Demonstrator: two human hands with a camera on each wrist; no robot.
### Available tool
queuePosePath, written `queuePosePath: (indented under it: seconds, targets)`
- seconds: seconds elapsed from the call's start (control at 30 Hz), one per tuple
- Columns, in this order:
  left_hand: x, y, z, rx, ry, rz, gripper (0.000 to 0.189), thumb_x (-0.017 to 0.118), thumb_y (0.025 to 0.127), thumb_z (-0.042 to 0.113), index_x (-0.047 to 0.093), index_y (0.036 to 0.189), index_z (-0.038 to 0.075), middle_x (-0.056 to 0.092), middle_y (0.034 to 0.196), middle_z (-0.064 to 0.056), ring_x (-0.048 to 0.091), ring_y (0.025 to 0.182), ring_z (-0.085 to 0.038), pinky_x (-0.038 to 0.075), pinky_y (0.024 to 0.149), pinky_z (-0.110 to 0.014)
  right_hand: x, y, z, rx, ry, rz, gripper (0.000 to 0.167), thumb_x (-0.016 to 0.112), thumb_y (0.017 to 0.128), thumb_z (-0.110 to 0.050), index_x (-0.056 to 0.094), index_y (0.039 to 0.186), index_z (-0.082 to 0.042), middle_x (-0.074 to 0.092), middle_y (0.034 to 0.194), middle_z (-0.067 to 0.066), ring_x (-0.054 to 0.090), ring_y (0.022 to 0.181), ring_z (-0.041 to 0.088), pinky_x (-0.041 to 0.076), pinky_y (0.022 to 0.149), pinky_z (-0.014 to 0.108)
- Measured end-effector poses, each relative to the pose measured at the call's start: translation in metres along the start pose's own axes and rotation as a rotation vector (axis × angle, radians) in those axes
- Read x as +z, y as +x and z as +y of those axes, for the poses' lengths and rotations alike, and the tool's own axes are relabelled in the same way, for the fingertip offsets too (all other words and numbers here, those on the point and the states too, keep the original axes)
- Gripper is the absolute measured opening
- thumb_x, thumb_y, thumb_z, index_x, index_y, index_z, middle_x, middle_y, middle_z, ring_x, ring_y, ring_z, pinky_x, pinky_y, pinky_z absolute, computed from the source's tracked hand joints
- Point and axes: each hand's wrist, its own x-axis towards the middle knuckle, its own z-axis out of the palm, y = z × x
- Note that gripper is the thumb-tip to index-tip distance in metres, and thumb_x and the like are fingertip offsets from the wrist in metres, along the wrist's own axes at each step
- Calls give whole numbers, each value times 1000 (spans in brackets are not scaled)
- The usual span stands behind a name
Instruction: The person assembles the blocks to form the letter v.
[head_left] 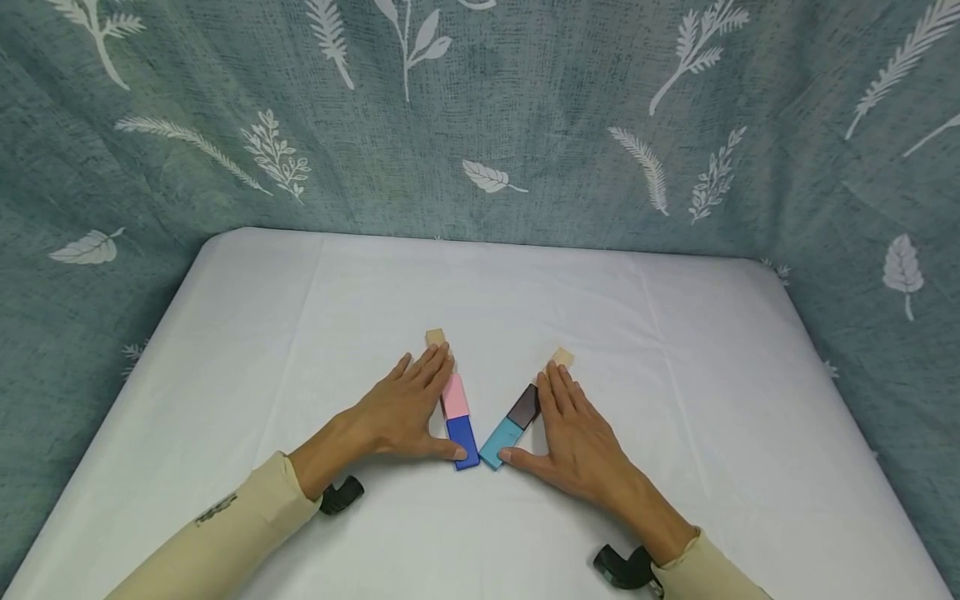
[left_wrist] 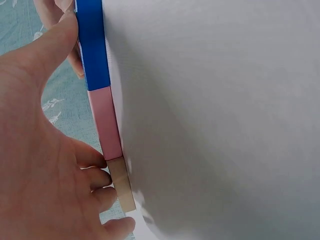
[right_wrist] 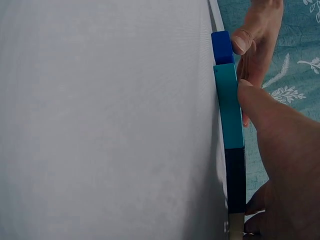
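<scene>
Two rows of blocks form a V on the white cloth, the near ends meeting. In the left row a blue block (head_left: 462, 446), a pink block (head_left: 455, 397) and a plain wooden block (head_left: 435, 337) lie end to end. My left hand (head_left: 401, 412) rests along its outer side, thumb at the blue block and fingertips by the wooden one. The right row has a teal block (head_left: 500, 440), a black block (head_left: 524, 406) and a wooden block (head_left: 564, 357). Against its outer side lies my right hand (head_left: 585, 442), fingers straight, thumb touching the teal block.
A white cloth (head_left: 360, 283) covers the table. Behind and beside it hangs a green leaf-patterned curtain (head_left: 540, 108). Black wrist devices show under the left wrist (head_left: 342, 496) and the right wrist (head_left: 624, 568).
</scene>
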Motion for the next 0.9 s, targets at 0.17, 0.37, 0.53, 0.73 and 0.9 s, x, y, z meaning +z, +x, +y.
queuePosePath:
  seconds: [0.17,0.37,0.53,0.73,0.9]
  targets:
    - [2,-1,1,-6,13,14,126,62,78,80,14,160,-3,6,168,-19,3,155,-32,8,122,-53,-1,1,1,-7,-3,-21,119,56,83,-81,23,157,6,13,166,23,10,154,35,18,121,49]
    - [4,-2,2,-12,16,26,125,61,79,80,15,159,-3,7,168,-19,4,155,-33,9,122,-54,-2,3,3,-18,-8,-35,118,55,83,-82,23,158,5,11,166,22,9,154,34,18,122,47]
    - [4,-3,2,-13,9,33,125,62,78,80,16,159,-3,7,167,-20,5,155,-33,9,122,-54,-2,3,4,-18,-3,-39,118,55,83,-82,23,158,5,11,166,22,10,154,35,18,122,47]
    - [5,-3,2,-16,17,41,125,62,78,81,16,159,-4,7,167,-20,4,155,-32,9,122,-54,-2,4,4,-33,-4,-36,118,56,83,-81,24,157,5,12,166,23,11,153,35,20,121,47]
    - [4,-4,2,-21,13,42,126,61,78,81,15,159,-4,6,167,-20,4,155,-32,8,122,-53,-3,6,6,-43,-4,-39,117,56,84,-80,25,157,5,14,165,23,12,154,33,20,121,46]
